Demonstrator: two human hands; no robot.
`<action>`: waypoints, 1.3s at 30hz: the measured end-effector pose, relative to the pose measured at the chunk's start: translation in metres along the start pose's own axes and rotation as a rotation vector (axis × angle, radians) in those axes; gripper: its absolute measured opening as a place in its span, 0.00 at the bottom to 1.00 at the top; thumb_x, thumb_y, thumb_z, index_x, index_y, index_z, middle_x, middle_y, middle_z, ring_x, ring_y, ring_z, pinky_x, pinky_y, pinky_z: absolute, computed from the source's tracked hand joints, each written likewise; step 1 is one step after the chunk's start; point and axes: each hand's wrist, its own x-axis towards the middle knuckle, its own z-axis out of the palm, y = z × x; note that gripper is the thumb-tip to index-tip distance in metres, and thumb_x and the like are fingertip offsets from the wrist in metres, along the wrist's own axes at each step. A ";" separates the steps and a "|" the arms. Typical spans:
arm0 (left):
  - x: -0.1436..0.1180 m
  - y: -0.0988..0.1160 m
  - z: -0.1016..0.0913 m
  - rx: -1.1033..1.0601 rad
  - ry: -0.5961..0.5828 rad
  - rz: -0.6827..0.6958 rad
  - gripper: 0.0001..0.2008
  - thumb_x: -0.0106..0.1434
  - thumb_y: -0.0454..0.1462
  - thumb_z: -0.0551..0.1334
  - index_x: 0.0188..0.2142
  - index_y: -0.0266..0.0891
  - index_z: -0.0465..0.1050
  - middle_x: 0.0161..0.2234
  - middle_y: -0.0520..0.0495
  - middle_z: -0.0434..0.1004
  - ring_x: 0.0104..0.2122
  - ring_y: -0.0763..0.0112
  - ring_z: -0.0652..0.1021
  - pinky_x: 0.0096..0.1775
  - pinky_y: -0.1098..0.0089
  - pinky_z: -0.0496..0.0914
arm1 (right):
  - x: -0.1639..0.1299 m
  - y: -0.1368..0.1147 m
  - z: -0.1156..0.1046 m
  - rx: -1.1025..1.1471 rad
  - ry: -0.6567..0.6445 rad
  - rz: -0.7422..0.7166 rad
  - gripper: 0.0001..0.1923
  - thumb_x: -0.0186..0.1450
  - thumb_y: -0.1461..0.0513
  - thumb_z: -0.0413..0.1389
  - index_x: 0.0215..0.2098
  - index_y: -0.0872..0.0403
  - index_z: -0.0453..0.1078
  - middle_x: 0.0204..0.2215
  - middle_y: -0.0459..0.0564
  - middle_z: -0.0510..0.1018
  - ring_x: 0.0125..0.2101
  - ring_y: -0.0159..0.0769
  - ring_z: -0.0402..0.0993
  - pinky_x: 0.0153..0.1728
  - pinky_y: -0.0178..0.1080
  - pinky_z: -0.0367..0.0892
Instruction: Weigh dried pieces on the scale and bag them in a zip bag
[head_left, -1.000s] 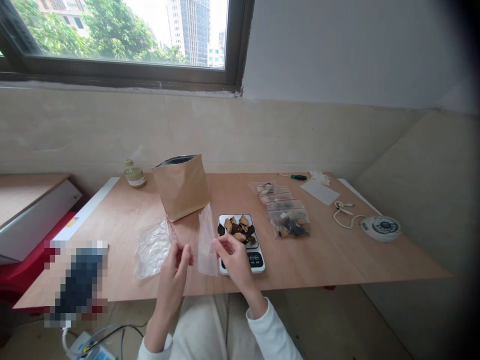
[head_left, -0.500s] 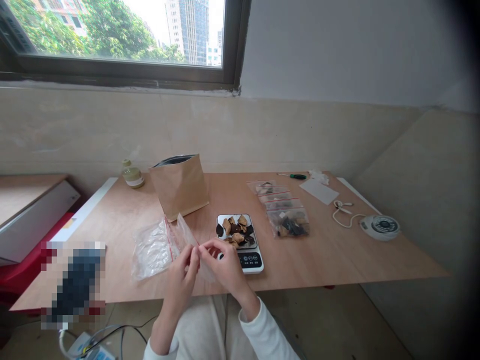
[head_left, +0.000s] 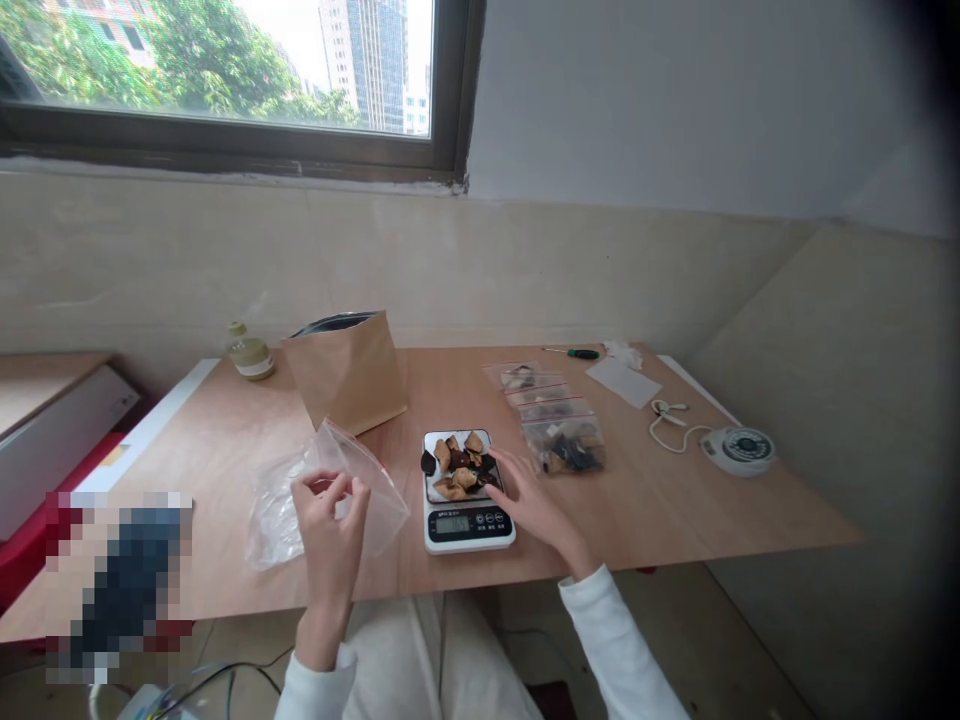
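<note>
My left hand (head_left: 330, 515) holds up a small clear zip bag (head_left: 367, 480) by its mouth, just left of a white kitchen scale (head_left: 466, 522). Brown and dark dried pieces (head_left: 459, 462) are piled on the scale's plate. My right hand (head_left: 525, 495) lies with fingers spread on the wooden table (head_left: 675, 500), its fingertips at the right edge of the scale beside the pile. It holds nothing.
A stack of empty clear bags (head_left: 281, 505) lies under my left hand. A brown paper pouch (head_left: 346, 372) stands open behind. Filled zip bags (head_left: 555, 425), a small bottle (head_left: 249, 352), a screwdriver (head_left: 576, 353), a white card (head_left: 622, 381) and a white round device with cord (head_left: 739, 450) sit around.
Both hands were working the clear bag's mouth. My right hand has let go and moved right to the scale; my left hand keeps the bag, raised and puffed open.
</note>
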 end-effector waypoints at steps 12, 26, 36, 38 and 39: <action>-0.011 0.004 0.010 -0.116 -0.117 0.065 0.14 0.61 0.38 0.57 0.20 0.40 0.65 0.59 0.44 0.64 0.59 0.56 0.64 0.58 0.53 0.60 | 0.011 0.011 0.008 -0.061 -0.012 -0.032 0.16 0.66 0.63 0.51 0.52 0.53 0.66 0.48 0.55 0.72 0.51 0.42 0.67 0.54 0.47 0.62; -0.016 0.001 0.019 -0.101 -0.187 0.015 0.15 0.61 0.39 0.56 0.19 0.40 0.63 0.59 0.45 0.65 0.60 0.57 0.64 0.57 0.56 0.60 | 0.014 0.020 0.016 -0.128 0.087 -0.091 0.11 0.68 0.61 0.47 0.45 0.53 0.69 0.41 0.54 0.72 0.41 0.41 0.73 0.46 0.44 0.68; -0.009 0.002 0.032 -0.129 -0.215 0.013 0.14 0.61 0.39 0.56 0.19 0.40 0.63 0.58 0.43 0.66 0.57 0.58 0.68 0.57 0.56 0.60 | 0.043 -0.048 0.010 0.445 0.246 0.202 0.16 0.61 0.53 0.56 0.39 0.58 0.73 0.34 0.53 0.78 0.32 0.37 0.75 0.35 0.38 0.70; -0.007 0.005 0.034 -0.126 -0.233 0.040 0.13 0.61 0.38 0.55 0.20 0.40 0.64 0.59 0.43 0.66 0.56 0.58 0.69 0.58 0.56 0.59 | 0.050 -0.074 0.017 0.568 0.135 0.226 0.17 0.60 0.53 0.57 0.39 0.58 0.74 0.33 0.53 0.79 0.32 0.36 0.75 0.34 0.37 0.70; -0.006 0.006 0.035 -0.128 -0.243 0.049 0.13 0.62 0.38 0.55 0.21 0.40 0.65 0.59 0.43 0.65 0.55 0.59 0.70 0.58 0.56 0.59 | 0.053 -0.084 0.021 0.588 0.080 0.224 0.17 0.60 0.53 0.58 0.38 0.58 0.74 0.33 0.53 0.80 0.31 0.36 0.75 0.34 0.37 0.69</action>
